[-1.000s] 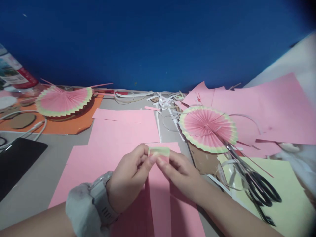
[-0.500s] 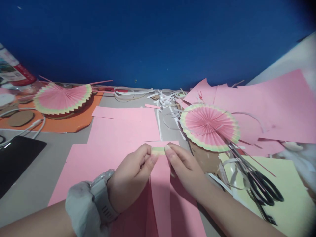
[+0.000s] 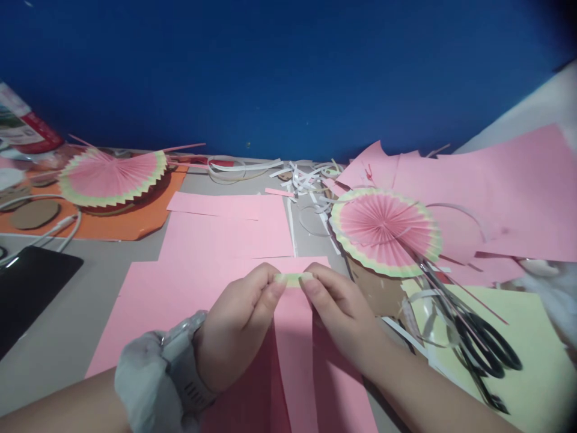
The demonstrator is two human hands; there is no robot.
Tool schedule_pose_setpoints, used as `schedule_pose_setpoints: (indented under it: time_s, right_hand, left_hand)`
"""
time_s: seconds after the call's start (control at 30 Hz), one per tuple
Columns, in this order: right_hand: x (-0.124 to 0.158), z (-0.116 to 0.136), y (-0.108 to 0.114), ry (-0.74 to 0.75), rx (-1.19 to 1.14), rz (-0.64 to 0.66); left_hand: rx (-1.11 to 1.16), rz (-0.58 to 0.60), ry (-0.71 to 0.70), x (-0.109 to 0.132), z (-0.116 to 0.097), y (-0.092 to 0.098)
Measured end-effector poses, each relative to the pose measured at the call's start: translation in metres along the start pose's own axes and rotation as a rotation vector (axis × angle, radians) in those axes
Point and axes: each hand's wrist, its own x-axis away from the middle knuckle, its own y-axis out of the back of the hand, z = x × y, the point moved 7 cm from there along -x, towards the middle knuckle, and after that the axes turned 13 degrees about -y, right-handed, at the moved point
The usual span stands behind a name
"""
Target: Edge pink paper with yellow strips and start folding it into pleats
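Note:
A pink paper strip (image 3: 294,355) with a yellow-green band at its far end runs toward me. My left hand (image 3: 246,322) pinches one side of that end between thumb and fingers. Opposite it, my right hand (image 3: 338,310) pinches the other side, so the band shows between the two thumbs. The strip's near end leaves the bottom of the view. Under both hands lies a large pink paper sheet (image 3: 157,307). A watch and a pale scrunchie (image 3: 148,376) are on my left wrist.
To the right, a round pleated paper fan (image 3: 383,219) sits with scissors (image 3: 482,343) against it, over yellow-green paper (image 3: 527,337). A folded fan (image 3: 112,177) rests on orange card (image 3: 135,228) at left, near a black phone-like slab (image 3: 36,294). Paper scraps (image 3: 302,180) lie behind.
My left thumb has slid up and inward onto the strip's yellow-green end. The right hand keeps its pinch, nearly still. The view has shifted very slightly.

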Motion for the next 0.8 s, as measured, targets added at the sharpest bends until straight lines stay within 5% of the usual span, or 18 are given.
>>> schedule_pose_setpoints:
  time_s: [0.8]
  right_hand:
    - [0.0015, 0.0042, -0.0009, 0.054, 0.105, -0.028]
  left_hand:
    - [0.040, 0.018, -0.017, -0.0045, 0.0020, -0.0012]
